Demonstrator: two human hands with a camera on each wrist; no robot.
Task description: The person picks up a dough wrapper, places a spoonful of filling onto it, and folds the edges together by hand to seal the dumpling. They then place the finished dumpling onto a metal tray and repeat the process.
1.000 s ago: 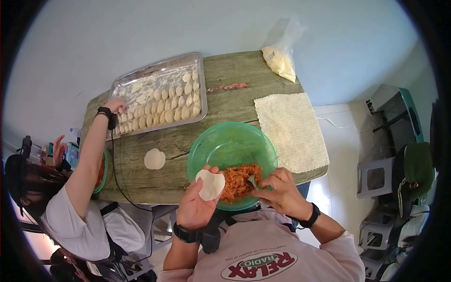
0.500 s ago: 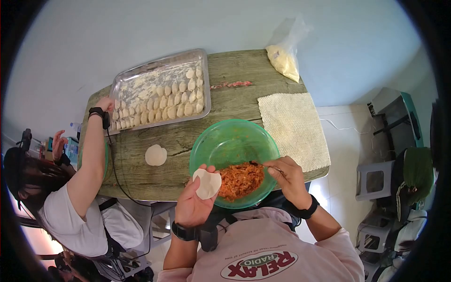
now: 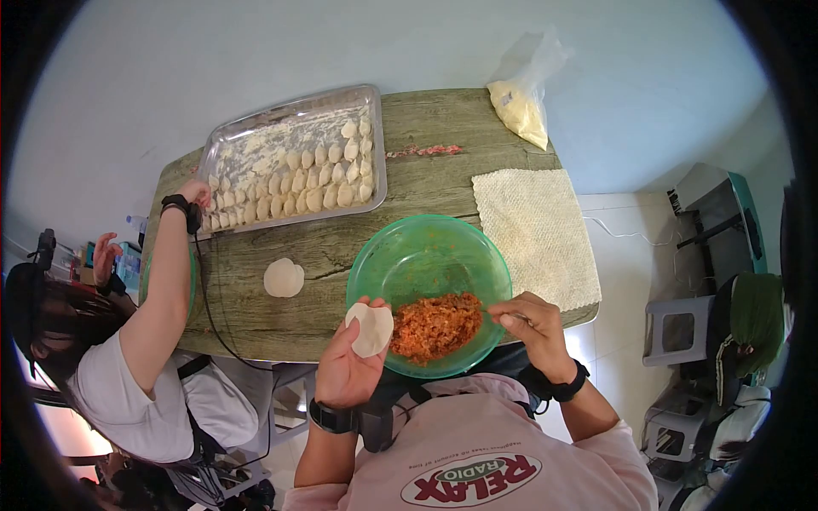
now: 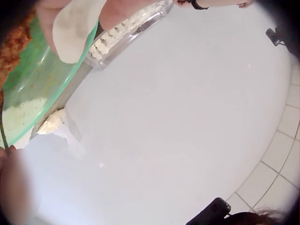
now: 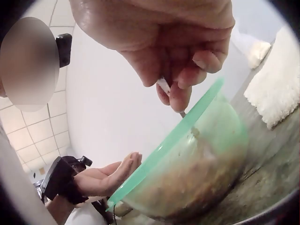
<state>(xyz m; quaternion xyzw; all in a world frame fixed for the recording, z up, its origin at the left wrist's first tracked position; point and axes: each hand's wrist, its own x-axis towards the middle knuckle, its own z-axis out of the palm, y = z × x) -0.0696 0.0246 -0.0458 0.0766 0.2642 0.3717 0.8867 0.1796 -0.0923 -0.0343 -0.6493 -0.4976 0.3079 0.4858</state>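
My left hand (image 3: 348, 370) is palm up at the near left rim of the green plastic bowl (image 3: 426, 234). A round, thin dough wrapper (image 3: 372, 332) lies across its fingers, with fingertips showing past the far edge. In the left wrist view the wrapper (image 4: 72, 33) overlaps the bowl's rim. Reddish-orange minced filling (image 3: 430, 330) is heaped in the near part of the bowl. Over the right rim, my right hand (image 3: 535, 328) pinches the thin handle of a metal spoon (image 5: 182, 113). The spoon's head is hidden in the filling.
Two overlapping wrappers (image 3: 284, 278) lie on the wooden table (image 3: 426, 115). Behind them, a metal tray (image 3: 381, 183) holds rows of dumplings, and another person's hand (image 3: 197, 192) reaches into it. A textured cloth (image 3: 537, 234) and a bag of pale yellow stuff (image 3: 520, 111) are at the right.
My right hand has drawn the spoon toward the bowl's right side, its head sinking into the filling. The left hand with the wrapper has shifted slightly left.
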